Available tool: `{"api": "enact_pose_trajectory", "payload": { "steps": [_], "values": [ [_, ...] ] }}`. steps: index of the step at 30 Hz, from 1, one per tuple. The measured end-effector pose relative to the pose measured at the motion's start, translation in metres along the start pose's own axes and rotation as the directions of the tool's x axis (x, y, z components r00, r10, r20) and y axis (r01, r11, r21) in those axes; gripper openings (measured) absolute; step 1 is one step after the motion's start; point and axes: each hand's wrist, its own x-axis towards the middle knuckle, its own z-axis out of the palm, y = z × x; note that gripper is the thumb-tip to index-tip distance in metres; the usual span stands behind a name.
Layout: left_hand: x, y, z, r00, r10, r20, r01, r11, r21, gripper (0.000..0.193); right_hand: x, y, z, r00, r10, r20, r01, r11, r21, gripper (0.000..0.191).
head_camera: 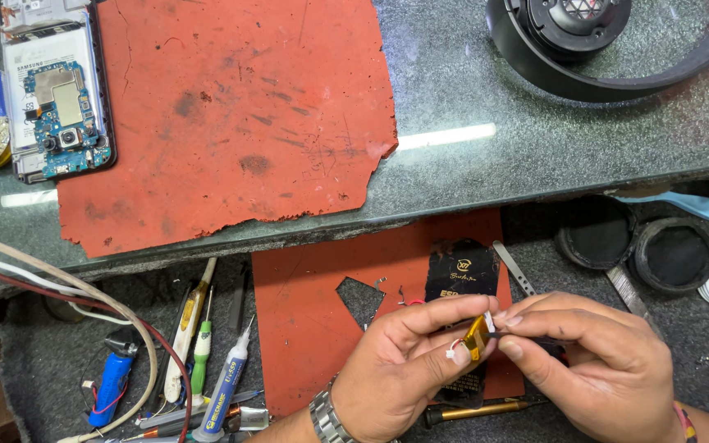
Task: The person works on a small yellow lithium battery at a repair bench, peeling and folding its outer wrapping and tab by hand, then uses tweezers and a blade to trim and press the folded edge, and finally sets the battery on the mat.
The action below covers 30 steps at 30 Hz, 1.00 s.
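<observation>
Small yellow part (477, 336) pinched between both hands' fingers (453, 310) (thin wires attached).

Head-worn view, steeply down, near workbench (469, 164)

A polished, speckled stone worktop (535, 139) is seen. At ten o'clock, a rough, matt red mat (231, 115) with torn edges is laid.

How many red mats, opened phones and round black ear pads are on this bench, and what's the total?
Red mats: 2, a big one on the counter and a smaller one below it.
Opened phones: 1.
Round black ear pads: 2, one beside the other.
Total: 5
</observation>
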Motion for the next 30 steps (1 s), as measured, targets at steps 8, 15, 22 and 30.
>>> {"api": "enact_pose_trajectory", "payload": {
  "steps": [8,15,22,30],
  "values": [
    [0.002,-0.0006,0.0047,0.994,0.106,-0.028,-0.102,0.985,0.138,0.04,0.003,-0.0063,0.0047,0.999,-0.045,-0.027,0.044,0.998,-0.043,0.019],
    [0.0016,0.0001,0.0059,0.991,0.135,-0.014,-0.129,0.972,0.197,0.036,0.0027,-0.0076,0.0069,0.997,-0.044,-0.057,0.039,0.995,-0.087,0.019],
    [0.0018,-0.0004,0.0058,0.989,0.147,-0.011,-0.142,0.971,0.192,0.035,0.0037,-0.008,0.0061,0.996,-0.083,-0.042,0.079,0.993,-0.082,0.019],
    [0.002,-0.0024,0.0051,0.987,0.162,-0.008,-0.157,0.967,0.202,0.035,0.0037,-0.0083,0.0061,0.995,-0.092,-0.032,0.089,0.993,-0.076,0.019]
  ]
}}
